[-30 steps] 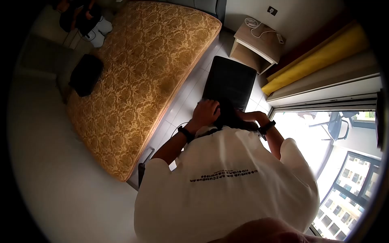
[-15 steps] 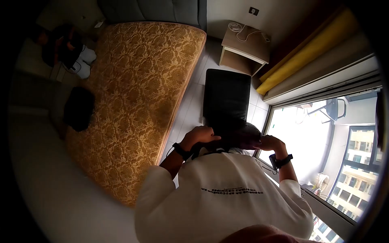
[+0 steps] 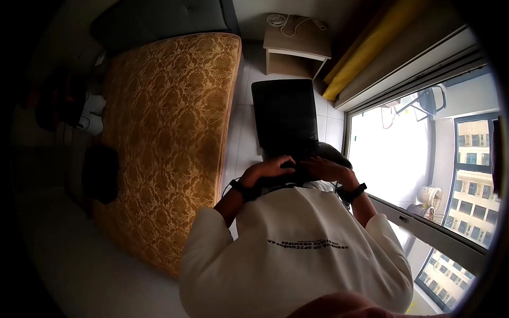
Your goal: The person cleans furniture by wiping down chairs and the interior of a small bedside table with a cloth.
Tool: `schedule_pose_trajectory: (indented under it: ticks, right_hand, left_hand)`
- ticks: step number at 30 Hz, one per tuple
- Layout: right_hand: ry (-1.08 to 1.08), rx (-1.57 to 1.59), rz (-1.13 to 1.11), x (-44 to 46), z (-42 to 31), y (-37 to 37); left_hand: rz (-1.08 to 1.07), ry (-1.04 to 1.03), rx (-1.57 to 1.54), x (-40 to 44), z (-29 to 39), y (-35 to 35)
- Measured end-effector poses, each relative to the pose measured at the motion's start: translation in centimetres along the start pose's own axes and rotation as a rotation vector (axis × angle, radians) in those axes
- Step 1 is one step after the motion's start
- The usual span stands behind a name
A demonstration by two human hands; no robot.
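Observation:
Dark cloth (image 3: 333, 154) lies bunched across my lap, and its exact kind is hard to make out in the shadow. My left hand (image 3: 271, 167) bends its fingers into the cloth near the middle, thumb and fingers close together. From the other side my right hand (image 3: 327, 169) lies over the cloth with its fingers stretched toward the left hand. The two hands are a short gap apart. A black padded seat or case (image 3: 285, 114) is just beyond them. Dark bands with thin cables circle both wrists.
A bare mattress (image 3: 169, 122) with a gold floral pattern lies on the left, a black bag-like item (image 3: 101, 174) at its far side. Ahead, a small nightstand (image 3: 297, 42) carries a white cable. A yellow curtain (image 3: 366, 47) and a sliding glass door (image 3: 389, 153) are on the right.
My right hand has moved left from the cloth's right side to its middle, close to my left hand. The left hand has shifted slightly inward. The camera view has turned a little.

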State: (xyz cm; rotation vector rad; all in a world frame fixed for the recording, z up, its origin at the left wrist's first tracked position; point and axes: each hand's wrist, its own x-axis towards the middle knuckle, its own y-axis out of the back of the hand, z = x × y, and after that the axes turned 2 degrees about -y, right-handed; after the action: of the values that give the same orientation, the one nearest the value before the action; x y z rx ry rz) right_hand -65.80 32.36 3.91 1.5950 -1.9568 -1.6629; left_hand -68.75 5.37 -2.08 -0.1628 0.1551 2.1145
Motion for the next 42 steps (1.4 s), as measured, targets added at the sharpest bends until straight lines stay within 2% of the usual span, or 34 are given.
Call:
schedule_pose_trajectory:
  ticks: [1,3,5,6,7,8,9,11,12,13,14,17,21,22,23,25,26,27,29,30,31,33,34,35,36,37,38,39,41,42]
  right_hand:
    - [-0.101,0.169,0.001,-2.1,-1.2,2.0]
    - [-0.203,0.332,0.005,-3.5,-1.0,2.2]
    - [-0.337,0.172,0.161,-3.3,0.0,-0.7]
    - [-0.341,0.176,0.167,-2.0,1.0,-1.7]
    - [-0.197,-0.085,0.249,-0.6,1.8,-2.3]
    - [-0.050,-0.343,0.327,0.4,2.5,-3.1]
    - [-0.053,-0.333,0.330,1.5,1.8,-2.2]
    - [-0.363,-0.043,0.130,5.3,-1.3,1.8]
    - [-0.367,-0.036,0.139,6.3,-2.2,3.5]
    - [-0.302,0.102,0.184,7.1,-2.4,5.4]
    - [-0.235,0.240,0.224,8.0,-2.3,6.7]
    - [-0.144,0.166,0.126,11.2,-1.0,7.4]
    - [-0.060,0.193,0.158,15.0,1.4,7.9]
    - [-0.035,0.224,0.148,17.1,2.6,6.9]
    - [-0.008,0.255,0.133,18.4,3.2,6.6]
    - [0.076,0.195,0.156,13.9,0.4,14.4]
    - [0.140,0.145,0.182,12.2,-0.5,17.3]
    - [0.155,0.134,0.164,13.5,0.8,16.5]
    - [-0.042,0.176,-0.275,17.0,4.4,14.4]
    - [-0.037,0.171,-0.289,15.8,3.3,15.9]
    - [-0.028,0.295,-0.167,13.4,0.8,18.8]
    - [-0.011,0.405,-0.041,12.3,-0.8,18.4]
    - [-0.127,0.166,0.103,12.9,-0.2,14.7]
    - [-0.241,-0.073,0.249,13.8,0.6,12.2]
    - [-0.237,-0.082,0.242,14.6,1.4,11.2]
    - [-0.186,-0.192,0.453,14.7,2.0,10.3]
    - [-0.127,-0.295,0.668,14.9,2.6,9.4]
    - [-0.114,-0.294,0.662,15.5,3.5,9.4]
    - [-0.060,0.073,0.348,17.8,5.6,10.8]
    - [-0.052,0.072,0.358,18.1,5.9,11.2]
  left_hand:
    - [-0.051,-0.070,0.089,-0.4,0.8,0.0]
    - [-0.086,-0.049,0.139,-0.7,3.6,0.8]
    - [-0.118,-0.028,0.194,-1.0,5.0,2.2]
    - [-0.079,0.041,0.284,-0.8,5.4,3.5]
    - [-0.039,0.111,0.372,-0.6,5.5,4.5]
    - [0.072,0.054,0.385,-0.5,4.6,5.2]
    - [0.184,0.001,0.395,-0.2,3.6,5.8]
    - [0.207,0.027,0.417,0.1,3.4,6.6]
    - [0.249,0.079,0.425,0.1,3.8,6.9]
    - [0.296,0.120,0.438,0.5,4.2,7.5]
    - [0.339,0.068,0.501,0.6,3.5,8.0]
    - [0.592,0.149,0.636,0.6,4.5,9.9]
    - [0.762,0.133,0.662,0.3,-0.9,12.4]
    - [0.656,0.212,0.579,-0.2,-1.7,12.5]
    - [0.674,0.221,0.581,-0.5,-2.7,13.1]
    - [0.490,0.226,0.268,-1.0,-4.7,14.1]
    - [0.523,0.178,0.246,-1.7,-2.7,14.3]
    - [0.546,0.180,0.232,-2.3,-2.2,14.5]
    - [0.505,0.163,0.144,-2.7,-1.4,15.2]
    - [0.543,0.115,0.103,-2.8,0.4,15.0]
    - [0.553,0.120,0.095,-3.1,1.6,14.5]
    - [0.518,0.179,0.226,-2.9,3.6,14.5]
    - [0.537,0.130,0.190,-2.7,4.6,14.7]
    - [0.668,0.149,0.325,-1.6,4.4,13.9]
    - [0.775,0.127,0.501,-0.3,4.0,13.6]
    - [0.884,0.116,0.668,0.9,3.6,12.7]
    - [0.892,0.211,0.751,2.0,3.3,12.7]
    - [0.901,0.221,0.747,2.8,2.9,12.6]
    - [1.091,0.137,0.695,3.8,1.8,13.5]
    - [1.114,0.226,0.565,3.9,1.9,13.7]
